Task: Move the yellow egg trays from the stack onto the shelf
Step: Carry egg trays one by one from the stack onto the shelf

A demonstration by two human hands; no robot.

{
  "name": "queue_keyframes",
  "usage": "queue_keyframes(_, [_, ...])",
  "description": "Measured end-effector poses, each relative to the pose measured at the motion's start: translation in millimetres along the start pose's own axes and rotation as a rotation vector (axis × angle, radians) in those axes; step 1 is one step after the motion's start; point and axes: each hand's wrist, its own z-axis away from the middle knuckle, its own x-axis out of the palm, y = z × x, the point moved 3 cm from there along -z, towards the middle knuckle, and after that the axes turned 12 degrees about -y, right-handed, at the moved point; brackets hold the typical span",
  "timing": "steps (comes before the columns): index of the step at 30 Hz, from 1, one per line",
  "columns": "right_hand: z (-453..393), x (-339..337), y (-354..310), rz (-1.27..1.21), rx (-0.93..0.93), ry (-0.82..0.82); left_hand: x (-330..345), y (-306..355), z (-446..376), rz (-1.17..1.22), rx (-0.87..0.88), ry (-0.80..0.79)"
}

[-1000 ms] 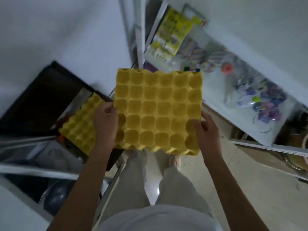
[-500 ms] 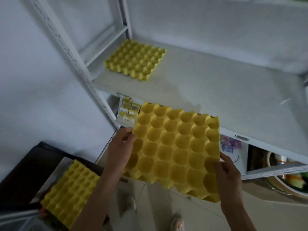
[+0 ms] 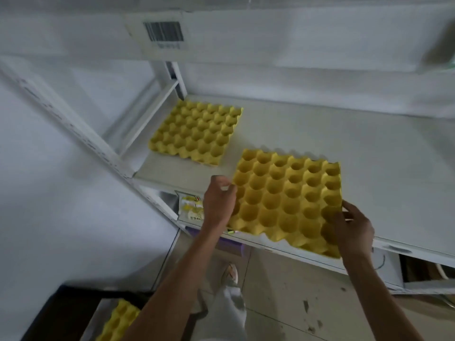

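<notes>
A yellow egg tray (image 3: pixel 288 198) is held over the front edge of the white shelf (image 3: pixel 332 134), its near corner hanging past the shelf lip. My left hand (image 3: pixel 219 203) grips its left edge and my right hand (image 3: pixel 352 227) grips its right edge. Whether the tray rests on the shelf I cannot tell. A second yellow egg tray (image 3: pixel 197 135) lies flat at the shelf's far left corner. The stack of yellow trays (image 3: pixel 117 321) shows at the bottom left, partly cut off by my left arm.
A white upright post (image 3: pixel 81 134) slants down the shelf's left side. An upper shelf with a barcode label (image 3: pixel 163 33) hangs overhead. Packets (image 3: pixel 190 206) and a purple item sit on the lower level. A dark box (image 3: pixel 64 313) holds the stack. The tiled floor lies below.
Both hands carried the tray up and forward from the stack to the shelf's front edge. My view rose from the floor to the shelf.
</notes>
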Motion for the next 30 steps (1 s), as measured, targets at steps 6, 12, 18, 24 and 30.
queue_keyframes(6, [-65.9, 42.8, -32.6, 0.189, 0.141, 0.111, -13.2, -3.2, -69.4, -0.296, 0.240, -0.227])
queue_keyframes(12, [-20.5, 87.1, -64.2, 0.748, -0.355, 0.273, -72.6, 5.2, -152.8, -0.786, 0.573, 0.004])
queue_keyframes(18, [-17.3, 158.4, -59.5, 1.009, -0.395, 0.068, -101.9, -25.9, -239.4, -1.095, 0.476, -0.102])
queue_keyframes(24, [-113.5, 174.7, -82.8, 1.067, -0.321, 0.179, -102.0, -31.1, -246.9, -1.130, 0.481, -0.111])
queue_keyframes(30, [-212.4, 206.1, -141.5, 1.079, -0.168, 0.008, -98.5, -32.8, -248.3, -1.153, 0.481, -0.100])
